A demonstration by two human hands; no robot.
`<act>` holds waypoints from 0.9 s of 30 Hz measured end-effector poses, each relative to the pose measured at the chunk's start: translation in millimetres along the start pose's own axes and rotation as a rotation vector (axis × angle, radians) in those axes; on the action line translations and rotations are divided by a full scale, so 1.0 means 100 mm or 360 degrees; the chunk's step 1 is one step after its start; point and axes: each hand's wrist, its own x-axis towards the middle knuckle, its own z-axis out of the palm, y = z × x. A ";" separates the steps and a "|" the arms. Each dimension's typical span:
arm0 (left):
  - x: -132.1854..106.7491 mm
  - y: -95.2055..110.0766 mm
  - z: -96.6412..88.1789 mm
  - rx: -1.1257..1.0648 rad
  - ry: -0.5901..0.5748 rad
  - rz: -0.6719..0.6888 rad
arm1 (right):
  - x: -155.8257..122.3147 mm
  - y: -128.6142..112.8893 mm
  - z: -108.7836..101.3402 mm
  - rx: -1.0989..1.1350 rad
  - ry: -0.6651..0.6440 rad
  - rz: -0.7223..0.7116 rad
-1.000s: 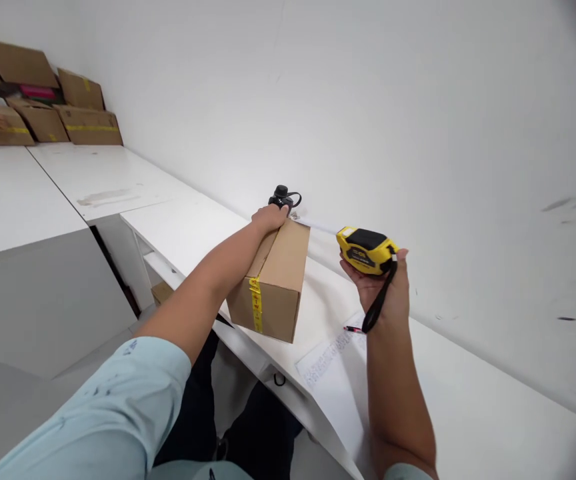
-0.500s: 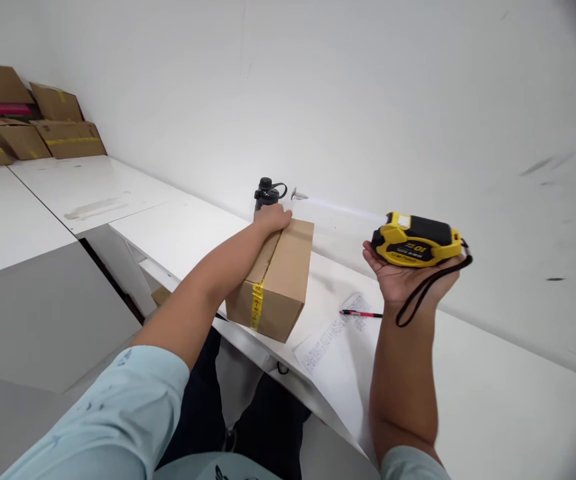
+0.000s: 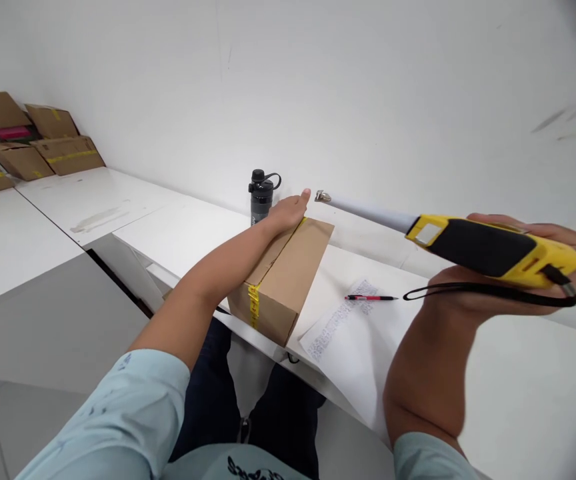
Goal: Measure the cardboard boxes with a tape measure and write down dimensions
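1. The right hand (image 3: 478, 303) gripped the yellow-and-black tape measure (image 3: 483, 250), with the palm beneath the case and the digits around its side and rear. The wrist strap (image 3: 493, 291) hung in a loop near the pen (image 3: 371, 297); a sweep of the arm could have caught it.
2. The blade (image 3: 368, 212) extended from the case. Its metal hook (image 3: 323, 196) stood just beside the left thumb, apart from it. CAUTION: an unset lock, if so left, could have let the blade retract sharply; the lock's state could not be told.
3. The left hand (image 3: 285, 212) rested on the far end of the carton (image 3: 298, 257), thumb extended. Whether its fingers gripped the edge could not be told.
4. The carton lay on the white table (image 3: 193, 213), its near end at the front edge. A pull toward the body could have tipped it off.
5. The bottle (image 3: 261, 197) stood just beyond the left hand; a backward push could have toppled it.
6. The written sheet (image 3: 318, 340) lay right of the carton, under the pen.
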 end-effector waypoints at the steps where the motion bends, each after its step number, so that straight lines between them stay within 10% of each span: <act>1: 0.00 0.01 0.00 -0.0051 0.0028 0.0018 | -0.03 -0.03 0.05 0.0056 0.0203 -0.0181; 5: -0.05 0.12 -0.02 0.0073 0.0327 0.0102 | -0.12 -0.04 0.24 0.0106 0.0356 -0.0420; 8: -0.16 0.23 -0.04 0.0346 0.0544 0.0546 | -0.19 0.05 0.32 0.0037 0.0259 -0.0385; 16: -0.44 0.51 -0.01 0.0625 0.0053 0.1533 | -0.25 0.21 0.43 0.0018 0.0128 -0.0177; 27: -0.41 0.48 0.17 0.0632 0.0176 0.1537 | -0.28 0.33 0.40 -0.0156 -0.0107 -0.0271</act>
